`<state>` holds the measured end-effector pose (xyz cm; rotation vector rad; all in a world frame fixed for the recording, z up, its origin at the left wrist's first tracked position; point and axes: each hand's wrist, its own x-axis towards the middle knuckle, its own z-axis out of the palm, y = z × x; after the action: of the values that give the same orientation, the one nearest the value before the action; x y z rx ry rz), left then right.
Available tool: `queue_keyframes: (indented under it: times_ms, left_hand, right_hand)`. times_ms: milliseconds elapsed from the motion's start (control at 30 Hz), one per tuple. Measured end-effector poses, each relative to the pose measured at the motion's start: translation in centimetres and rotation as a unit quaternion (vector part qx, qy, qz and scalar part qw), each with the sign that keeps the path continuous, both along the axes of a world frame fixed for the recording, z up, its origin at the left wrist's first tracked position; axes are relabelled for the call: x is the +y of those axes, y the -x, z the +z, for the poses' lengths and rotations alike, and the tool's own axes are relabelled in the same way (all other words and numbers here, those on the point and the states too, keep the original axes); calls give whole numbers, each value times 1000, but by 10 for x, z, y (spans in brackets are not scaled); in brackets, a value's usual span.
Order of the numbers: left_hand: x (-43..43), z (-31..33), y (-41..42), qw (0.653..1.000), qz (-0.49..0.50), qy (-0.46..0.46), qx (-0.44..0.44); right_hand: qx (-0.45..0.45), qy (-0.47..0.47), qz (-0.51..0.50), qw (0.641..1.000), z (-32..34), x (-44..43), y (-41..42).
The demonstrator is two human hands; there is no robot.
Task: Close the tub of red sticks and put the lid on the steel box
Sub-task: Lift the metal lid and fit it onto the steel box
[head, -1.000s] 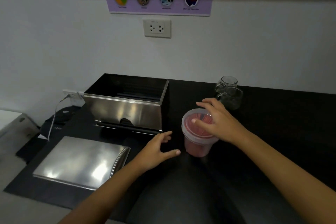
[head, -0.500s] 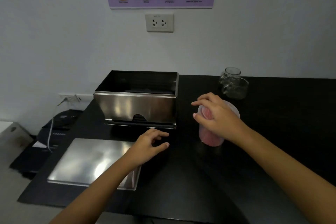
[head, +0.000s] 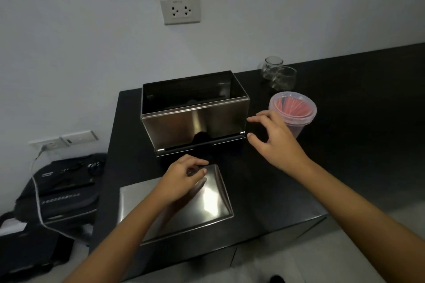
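A clear plastic tub of red sticks [head: 293,110] stands on the black counter with its clear lid on top. My right hand [head: 274,139] hovers just left of the tub, fingers apart, holding nothing. The open steel box [head: 195,117] stands left of the tub, its top uncovered. In front of it the flat steel lid [head: 207,207] lies on the counter. My left hand [head: 182,179] rests on the lid's far edge, fingers curled over it; whether it grips the lid is unclear.
Two glass jars [head: 279,74] stand behind the tub by the wall. A black bag [head: 62,193] lies on the floor left of the black counter [head: 345,145]. A wall socket [head: 181,10] is above the box.
My right hand has come off the tub and moved left toward the box. My left hand has slid onto the steel lid's far edge. The view has tilted down.
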<state>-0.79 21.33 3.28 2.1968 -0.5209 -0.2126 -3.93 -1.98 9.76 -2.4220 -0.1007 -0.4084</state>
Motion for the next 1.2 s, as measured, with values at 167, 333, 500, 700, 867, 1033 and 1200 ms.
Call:
queue_keyframes:
  times_ms: [167, 333, 500, 700, 867, 1033, 1200]
  left_hand:
    - [23, -1, 7, 998, 51, -19, -38]
    - [53, -10, 20, 979, 191, -30, -58]
    - [85, -23, 27, 945, 311, -101, -1]
    - [109, -23, 25, 929, 330, -124, 110]
    - [121, -26, 37, 920, 297, -233, 107]
    - [125, -29, 51, 933, 275, -206, 107]
    - [122, -26, 47, 940, 261, -173, 133]
  right_hand:
    - [55, -24, -3, 998, -23, 19, 10]
    - [119, -36, 29, 992, -55, 30, 10]
    - [191, -43, 44, 980, -76, 42, 0]
    - [239, -44, 23, 970, -87, 59, 5]
    - [273, -14, -4, 962, -93, 67, 17]
    - [268, -17, -43, 962, -98, 85, 31]
    - [226, 14, -94, 969, -97, 107, 35]
